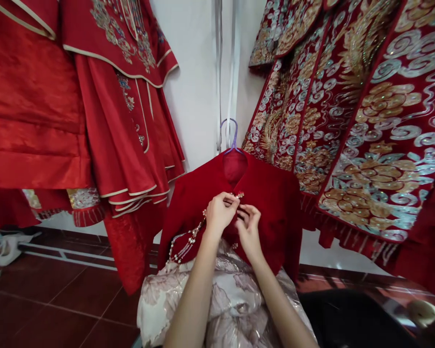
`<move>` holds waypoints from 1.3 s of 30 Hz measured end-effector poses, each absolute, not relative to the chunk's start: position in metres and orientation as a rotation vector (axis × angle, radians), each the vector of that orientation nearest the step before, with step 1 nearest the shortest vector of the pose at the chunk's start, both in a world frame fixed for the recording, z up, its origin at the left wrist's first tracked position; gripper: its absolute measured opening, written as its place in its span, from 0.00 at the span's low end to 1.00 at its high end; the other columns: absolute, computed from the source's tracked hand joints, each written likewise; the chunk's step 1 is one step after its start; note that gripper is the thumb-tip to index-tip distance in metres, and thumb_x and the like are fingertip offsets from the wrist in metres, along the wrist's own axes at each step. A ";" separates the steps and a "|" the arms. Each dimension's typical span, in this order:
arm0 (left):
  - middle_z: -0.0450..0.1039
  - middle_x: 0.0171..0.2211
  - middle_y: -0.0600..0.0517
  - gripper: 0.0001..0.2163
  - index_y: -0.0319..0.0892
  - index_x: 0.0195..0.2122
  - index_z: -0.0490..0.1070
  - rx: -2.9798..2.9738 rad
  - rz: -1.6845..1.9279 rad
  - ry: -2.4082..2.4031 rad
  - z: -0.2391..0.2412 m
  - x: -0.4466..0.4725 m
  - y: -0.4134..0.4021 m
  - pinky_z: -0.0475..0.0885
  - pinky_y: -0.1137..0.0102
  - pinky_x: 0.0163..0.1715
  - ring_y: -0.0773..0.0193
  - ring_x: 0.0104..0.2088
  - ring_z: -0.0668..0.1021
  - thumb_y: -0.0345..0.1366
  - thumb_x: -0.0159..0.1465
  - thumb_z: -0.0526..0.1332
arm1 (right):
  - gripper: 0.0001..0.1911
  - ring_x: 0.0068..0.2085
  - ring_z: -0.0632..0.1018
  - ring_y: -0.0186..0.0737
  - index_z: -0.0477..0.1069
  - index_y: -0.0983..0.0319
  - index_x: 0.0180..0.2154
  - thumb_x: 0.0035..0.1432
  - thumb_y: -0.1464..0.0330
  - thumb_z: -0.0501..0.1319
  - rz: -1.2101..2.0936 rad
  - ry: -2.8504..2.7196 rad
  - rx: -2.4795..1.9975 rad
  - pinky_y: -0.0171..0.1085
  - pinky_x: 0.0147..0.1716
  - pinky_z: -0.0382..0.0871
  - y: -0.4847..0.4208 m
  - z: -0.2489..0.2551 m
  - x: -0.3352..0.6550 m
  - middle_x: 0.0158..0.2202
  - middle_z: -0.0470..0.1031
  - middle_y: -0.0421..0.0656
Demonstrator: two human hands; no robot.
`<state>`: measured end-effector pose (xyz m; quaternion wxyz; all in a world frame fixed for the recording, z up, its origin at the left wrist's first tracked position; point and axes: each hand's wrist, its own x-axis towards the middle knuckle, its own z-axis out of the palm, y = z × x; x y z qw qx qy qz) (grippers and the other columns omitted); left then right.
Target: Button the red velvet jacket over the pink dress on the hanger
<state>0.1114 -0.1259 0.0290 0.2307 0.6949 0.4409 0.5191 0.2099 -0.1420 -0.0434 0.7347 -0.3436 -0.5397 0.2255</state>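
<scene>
A dark red velvet jacket (271, 203) hangs on a purple hanger (233, 135) in front of me, over a pale floral brocade skirt (235, 299). My left hand (219, 212) and my right hand (248, 227) meet at the jacket's front, just under the collar. Both pinch at a small beaded clasp (239, 195) there, fingers curled. A string of pearl beads (188, 239) hangs from the jacket's left side, below my left wrist.
Red satin robes with gold trim (123, 121) hang at the left. Heavily embroidered red and gold garments (366, 121) hang at the right. A white wall (199, 87) is behind, dark red floor tiles (58, 299) below, and a black object (348, 319) at bottom right.
</scene>
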 end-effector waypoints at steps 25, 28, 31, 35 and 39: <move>0.76 0.41 0.47 0.20 0.40 0.43 0.73 1.621 1.294 0.920 -0.022 0.101 -0.133 0.73 0.71 0.40 0.65 0.38 0.77 0.48 0.67 0.49 | 0.28 0.42 0.73 0.40 0.55 0.57 0.49 0.47 0.69 0.64 0.392 -1.360 -0.949 0.39 0.39 0.73 -0.159 -0.068 0.203 0.46 0.64 0.46; 0.76 0.39 0.45 0.27 0.38 0.42 0.74 1.480 1.155 0.832 -0.017 0.095 -0.136 0.73 0.73 0.34 0.66 0.34 0.78 0.55 0.66 0.45 | 0.20 0.44 0.73 0.40 0.59 0.58 0.46 0.50 0.71 0.59 0.371 -1.336 -0.969 0.40 0.44 0.71 -0.162 -0.063 0.210 0.45 0.67 0.46; 0.75 0.45 0.43 0.26 0.39 0.48 0.71 1.430 1.150 0.846 -0.025 0.092 -0.130 0.74 0.71 0.38 0.66 0.38 0.78 0.54 0.66 0.46 | 0.11 0.42 0.74 0.39 0.62 0.59 0.41 0.53 0.71 0.55 0.416 -1.315 -0.990 0.41 0.46 0.69 -0.162 -0.056 0.228 0.41 0.70 0.44; 0.71 0.51 0.41 0.21 0.41 0.52 0.67 1.478 1.264 1.017 -0.048 0.100 -0.117 0.71 0.64 0.48 0.61 0.47 0.77 0.49 0.66 0.50 | 0.07 0.37 0.74 0.39 0.65 0.59 0.37 0.52 0.68 0.58 0.457 -1.221 -1.010 0.38 0.39 0.70 -0.171 -0.038 0.258 0.35 0.72 0.43; 0.65 0.58 0.38 0.23 0.39 0.56 0.63 1.667 1.287 1.085 -0.062 0.112 -0.116 0.60 0.59 0.60 0.55 0.59 0.68 0.42 0.61 0.60 | 0.09 0.36 0.74 0.39 0.65 0.58 0.37 0.53 0.64 0.60 0.542 -1.140 -0.996 0.36 0.37 0.70 -0.196 -0.017 0.261 0.36 0.71 0.43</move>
